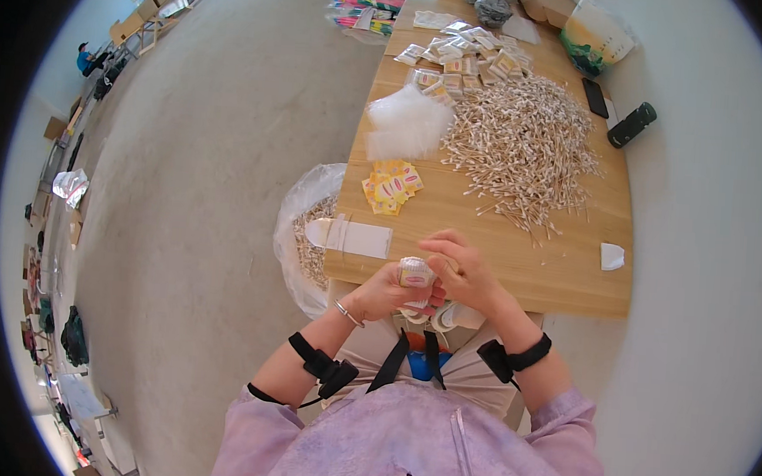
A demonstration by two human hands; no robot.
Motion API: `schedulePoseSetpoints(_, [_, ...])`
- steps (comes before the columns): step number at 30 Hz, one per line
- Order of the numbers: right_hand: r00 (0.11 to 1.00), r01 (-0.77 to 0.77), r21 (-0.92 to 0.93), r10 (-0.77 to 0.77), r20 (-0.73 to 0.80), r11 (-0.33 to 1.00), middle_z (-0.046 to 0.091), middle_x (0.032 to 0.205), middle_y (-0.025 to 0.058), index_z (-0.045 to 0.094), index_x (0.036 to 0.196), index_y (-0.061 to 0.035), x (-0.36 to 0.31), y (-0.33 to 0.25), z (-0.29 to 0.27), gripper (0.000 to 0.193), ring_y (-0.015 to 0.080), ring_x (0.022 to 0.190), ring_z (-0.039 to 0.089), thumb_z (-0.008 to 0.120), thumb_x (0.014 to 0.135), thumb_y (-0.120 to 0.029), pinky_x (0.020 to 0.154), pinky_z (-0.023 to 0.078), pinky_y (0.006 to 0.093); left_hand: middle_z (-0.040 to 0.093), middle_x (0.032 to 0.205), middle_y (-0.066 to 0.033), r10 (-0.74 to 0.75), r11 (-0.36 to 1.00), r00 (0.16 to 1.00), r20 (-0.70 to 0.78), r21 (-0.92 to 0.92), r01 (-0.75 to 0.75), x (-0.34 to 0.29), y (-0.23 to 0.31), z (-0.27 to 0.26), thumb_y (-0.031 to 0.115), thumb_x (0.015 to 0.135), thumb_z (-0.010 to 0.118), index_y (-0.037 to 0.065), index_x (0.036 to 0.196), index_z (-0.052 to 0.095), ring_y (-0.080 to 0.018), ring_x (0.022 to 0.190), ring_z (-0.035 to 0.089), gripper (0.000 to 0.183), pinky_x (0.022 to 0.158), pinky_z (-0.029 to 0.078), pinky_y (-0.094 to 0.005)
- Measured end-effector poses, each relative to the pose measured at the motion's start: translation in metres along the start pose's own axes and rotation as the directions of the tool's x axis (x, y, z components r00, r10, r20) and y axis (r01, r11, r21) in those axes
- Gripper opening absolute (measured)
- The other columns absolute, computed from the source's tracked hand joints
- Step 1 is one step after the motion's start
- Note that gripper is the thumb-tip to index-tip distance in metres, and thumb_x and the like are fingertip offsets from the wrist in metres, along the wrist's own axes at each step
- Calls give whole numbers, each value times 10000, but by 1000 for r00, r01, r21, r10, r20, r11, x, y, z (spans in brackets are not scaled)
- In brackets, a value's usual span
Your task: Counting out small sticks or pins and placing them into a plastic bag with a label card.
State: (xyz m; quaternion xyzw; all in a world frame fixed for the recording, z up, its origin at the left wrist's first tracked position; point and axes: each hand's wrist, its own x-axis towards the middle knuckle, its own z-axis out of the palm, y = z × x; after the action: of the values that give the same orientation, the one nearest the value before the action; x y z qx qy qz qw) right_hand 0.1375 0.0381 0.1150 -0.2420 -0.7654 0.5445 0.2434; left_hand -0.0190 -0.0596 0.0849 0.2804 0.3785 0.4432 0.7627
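My left hand (pixel 381 292) is closed around a small clear packet of cotton swabs (pixel 415 273) with a yellow and pink label, held just off the table's near edge. Beside the packet my right hand (pixel 470 274) has its fingers apart and curved, the thumb side close to the packet's upper right; whether it touches is hard to see. Left of the hands, a white card strip (pixel 368 240) with a band round it lies on the table. Yellow label cards (pixel 393 186) are scattered above it. A large heap of loose cotton swabs (pixel 530 147) covers the table's middle right.
Clear plastic bags (pixel 410 122) are stacked left of the heap, with filled swab packets (pixel 466 58) behind. A phone (pixel 595 97) and black bottle (pixel 632 125) stand near the wall. A lined bag of swabs (pixel 310 251) sits beside the wooden table (pixel 518 277).
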Motion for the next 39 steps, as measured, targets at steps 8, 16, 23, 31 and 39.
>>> schedulePoseSetpoints(8, [942, 247, -434, -319, -100, 866, 602, 918, 59, 658, 826, -75, -16, -8, 11, 127, 269, 899, 558, 687, 704, -53, 757, 482, 352, 613, 1015, -35, 70, 997, 998, 8, 17, -70, -4, -1, 0, 54, 896, 585, 35, 1070, 597, -150, 925, 620, 176, 826, 567, -328])
schedulePoseSetpoints(16, [970, 198, -354, -235, -65, 914, 560, 1001, 89, 586, 757, -48, -13, -15, 12, 115, 278, 987, 509, 691, 709, -43, 841, 437, 360, 633, 1007, -35, 114, 959, 994, -1, 260, -110, -13, 4, -7, 21, 873, 598, 17, 1055, 597, -133, 922, 618, 182, 817, 553, -303])
schedulePoseSetpoints(23, [991, 133, -284, -137, 5, 950, 532, 1051, 89, 589, 771, -55, -20, -24, 0, 143, 279, 1055, 470, 711, 699, -35, 898, 400, 369, 657, 922, 1, 116, 907, 993, 29, 403, -118, -16, -1, -16, 58, 846, 641, 30, 1035, 627, -66, 817, 578, 191, 751, 480, -232])
schedulePoseSetpoints(31, [990, 143, -259, -137, 39, 955, 541, 1063, 77, 622, 831, -71, -26, -17, -9, 187, 260, 1060, 486, 745, 690, -64, 890, 410, 356, 656, 933, -5, 168, 811, 984, 57, 559, -171, -8, 3, -10, 73, 842, 651, 31, 1038, 631, -76, 852, 557, 201, 779, 466, -252])
schedulePoseSetpoints(39, [984, -176, 30, 175, 35, 984, 592, 1073, 58, 646, 1007, -9, -33, 3, -10, 261, 145, 985, 564, 730, 763, -48, 832, 459, 275, 649, 946, -16, 195, 824, 980, 29, 538, -180, 13, -18, -16, 99, 853, 657, 36, 1090, 624, -69, 877, 542, 247, 813, 464, -262])
